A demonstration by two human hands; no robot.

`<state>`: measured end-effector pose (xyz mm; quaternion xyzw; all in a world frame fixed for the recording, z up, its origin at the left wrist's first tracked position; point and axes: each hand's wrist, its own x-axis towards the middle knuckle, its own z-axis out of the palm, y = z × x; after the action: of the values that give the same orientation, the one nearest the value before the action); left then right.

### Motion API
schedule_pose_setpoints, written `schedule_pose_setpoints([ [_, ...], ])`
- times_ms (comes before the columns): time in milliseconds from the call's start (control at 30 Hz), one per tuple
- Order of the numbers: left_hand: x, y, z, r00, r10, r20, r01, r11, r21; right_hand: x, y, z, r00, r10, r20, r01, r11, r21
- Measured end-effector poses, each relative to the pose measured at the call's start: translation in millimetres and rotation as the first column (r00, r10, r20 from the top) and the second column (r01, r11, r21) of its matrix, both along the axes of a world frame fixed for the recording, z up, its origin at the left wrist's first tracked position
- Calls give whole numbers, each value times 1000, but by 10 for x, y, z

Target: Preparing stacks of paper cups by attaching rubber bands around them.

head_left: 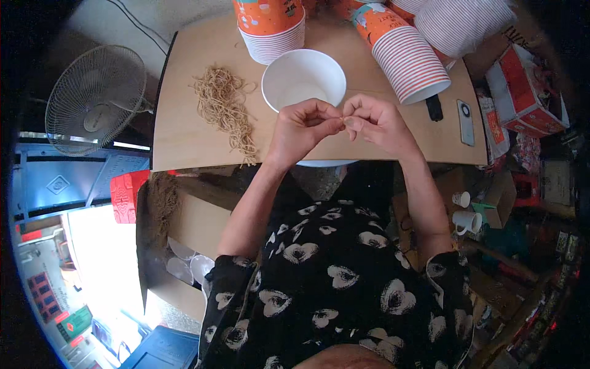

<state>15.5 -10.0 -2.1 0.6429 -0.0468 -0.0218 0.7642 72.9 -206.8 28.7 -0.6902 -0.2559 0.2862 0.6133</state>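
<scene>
My left hand [301,128] and my right hand [382,126] meet fingertip to fingertip over the front half of the table. Each is closed in a pinch; whatever lies between the fingertips is too small to make out. Just behind the hands stands a white round paper bucket [332,71], its open top facing me and its near rim partly hidden by my left hand. A loose tangled heap of tan string [220,95] lies left of my left hand, trailing to the table's front edge.
Stacked orange-and-white paper buckets [272,37] stand behind; another stack [409,61] lies tilted at right. A phone [466,123] and a black object [434,108] rest on the table [178,123]. Left is a fan [96,101]; right, a red-and-white carton [522,92] and white mug [468,221].
</scene>
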Motion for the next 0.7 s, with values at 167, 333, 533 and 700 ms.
schedule_pose_setpoints([
  [167, -15, 2, 23, 1000, -20, -20, 20, 1000, -22, -18, -25, -5, 1000, 3, -30, -2, 1000, 31],
  [333, 2, 3, -19, 998, -57, -22, 55, 994, -93, 46, -73, -62, 992, 11, -126, -7, 999, 31],
  [533, 5, 21, 12, 996, -84, -16, 83, 996, -31, 10, -16, -23, 999, 6, -43, -5, 1000, 17],
  [700, -6, 15, 30, 997, -81, -20, 81, 997, 17, 6, -15, -50, 999, 20, 25, -21, 1000, 21],
])
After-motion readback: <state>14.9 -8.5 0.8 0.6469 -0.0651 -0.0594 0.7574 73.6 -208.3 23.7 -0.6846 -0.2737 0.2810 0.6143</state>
